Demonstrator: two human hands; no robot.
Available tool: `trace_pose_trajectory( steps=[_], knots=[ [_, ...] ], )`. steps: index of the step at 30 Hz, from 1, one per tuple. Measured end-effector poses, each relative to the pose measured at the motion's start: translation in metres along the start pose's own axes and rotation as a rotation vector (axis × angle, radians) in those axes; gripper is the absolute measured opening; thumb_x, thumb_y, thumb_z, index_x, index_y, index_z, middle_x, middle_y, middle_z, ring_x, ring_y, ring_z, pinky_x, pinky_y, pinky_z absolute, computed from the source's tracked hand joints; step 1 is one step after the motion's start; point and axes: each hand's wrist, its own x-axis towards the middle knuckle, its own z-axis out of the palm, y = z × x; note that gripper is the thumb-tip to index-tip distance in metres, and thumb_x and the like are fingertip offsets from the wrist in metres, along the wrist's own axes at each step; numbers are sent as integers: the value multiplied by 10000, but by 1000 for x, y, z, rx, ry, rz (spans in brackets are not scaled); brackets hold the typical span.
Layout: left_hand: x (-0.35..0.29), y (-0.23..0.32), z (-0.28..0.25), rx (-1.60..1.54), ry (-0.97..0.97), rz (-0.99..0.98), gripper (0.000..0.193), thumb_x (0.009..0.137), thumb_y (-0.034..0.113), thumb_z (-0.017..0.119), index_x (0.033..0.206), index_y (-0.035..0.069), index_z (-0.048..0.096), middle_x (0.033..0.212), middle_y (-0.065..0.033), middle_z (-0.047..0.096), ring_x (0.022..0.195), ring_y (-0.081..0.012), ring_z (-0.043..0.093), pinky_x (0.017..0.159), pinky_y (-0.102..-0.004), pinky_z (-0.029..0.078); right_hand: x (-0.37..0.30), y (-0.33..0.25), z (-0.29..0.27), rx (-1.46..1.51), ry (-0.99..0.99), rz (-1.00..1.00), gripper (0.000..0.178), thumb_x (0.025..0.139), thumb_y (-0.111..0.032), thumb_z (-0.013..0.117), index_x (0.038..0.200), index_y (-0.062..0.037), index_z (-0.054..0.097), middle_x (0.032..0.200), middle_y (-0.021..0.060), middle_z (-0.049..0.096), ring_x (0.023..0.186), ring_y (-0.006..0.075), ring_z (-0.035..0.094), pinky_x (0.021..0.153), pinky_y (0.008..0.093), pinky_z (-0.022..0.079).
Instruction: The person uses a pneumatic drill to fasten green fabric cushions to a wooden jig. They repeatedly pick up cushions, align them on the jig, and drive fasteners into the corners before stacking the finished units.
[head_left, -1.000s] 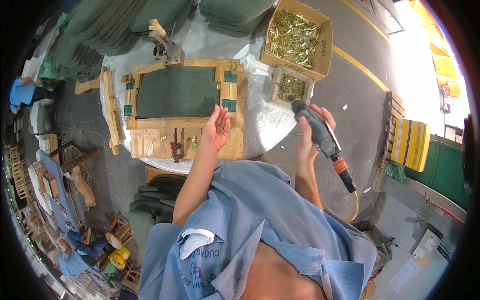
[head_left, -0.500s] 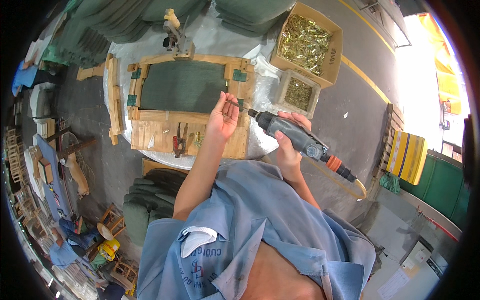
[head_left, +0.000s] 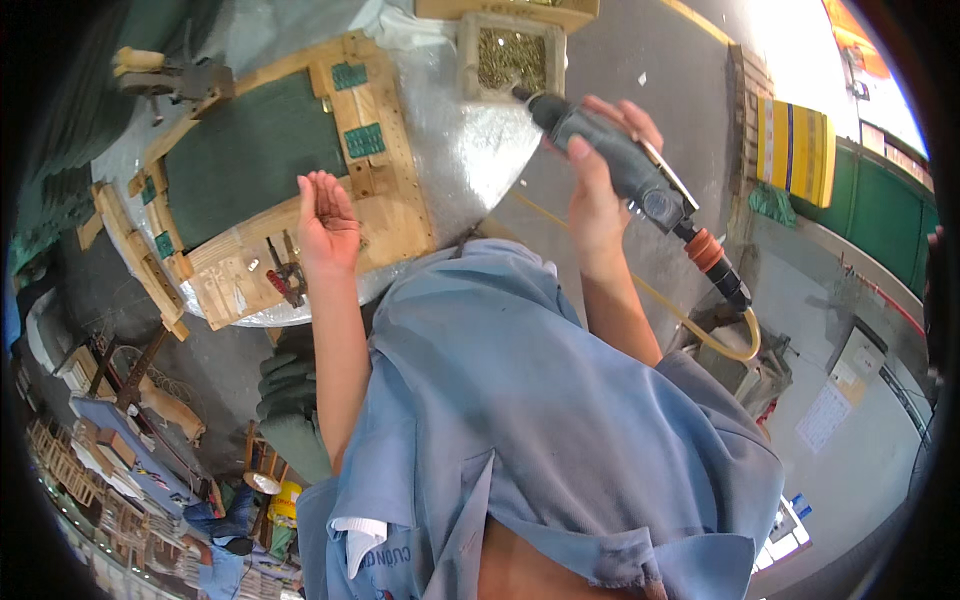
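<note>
My right hand [head_left: 605, 185] is wrapped round a dark grey power screwdriver [head_left: 625, 165] with an orange collar and a yellow hose. Its nose points up and left, over the near edge of a tray [head_left: 466, 60] of small brass-coloured fasteners [head_left: 512, 58]. My left hand [head_left: 330, 222] is palm up with loosely cupped fingers, over the near part of a wooden jig [head_left: 395, 150]. I make out nothing in that palm. Inside the jig lies a dark green fabric-covered panel [head_left: 255, 150]. A red-handled hand tool [head_left: 285, 278] rests on the jig's near board.
A toggle clamp [head_left: 180, 75] stands at the jig's far left corner. Behind the tray is a cardboard box [head_left: 530, 10]. Stacks of green panels [head_left: 70, 110] are at the far left, with more [head_left: 295, 400] below the table. Yellow boxes [head_left: 795, 150] stand at right; people work at lower left.
My view has swung right, so the table sits further left. The screwdriver has moved away from the jig to beside the fastener tray. My left hand has come away from its tip and turned palm up.
</note>
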Motion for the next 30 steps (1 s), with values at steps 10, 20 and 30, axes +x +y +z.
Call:
trace_pose_trajectory(
  steps=[10,20,30],
  knots=[
    [-12,-8,-14,81,-26,3,165,1057,196,713,1121,45,735,1040,-64,784,950,-161,769,852,-313,685,27,82,-29,-275,46,-39,574,843,-68,902,1328,-11,601,1204,142,732,1072,195,723,959,333,593],
    [-21,-19,-24,248,69,-45,192,1084,222,674,1124,47,744,1072,-60,792,955,-166,776,833,-302,683,10,70,-49,-307,44,-133,572,785,-69,928,1288,-72,657,1094,107,751,977,196,744,898,323,599],
    [-20,-75,-22,767,176,-221,204,1052,243,733,1174,80,722,1032,-54,783,847,-142,749,664,-249,578,-17,95,-81,-301,39,-232,722,778,-79,948,1371,-25,539,1302,228,675,1187,306,689,1009,413,574]
  ],
)
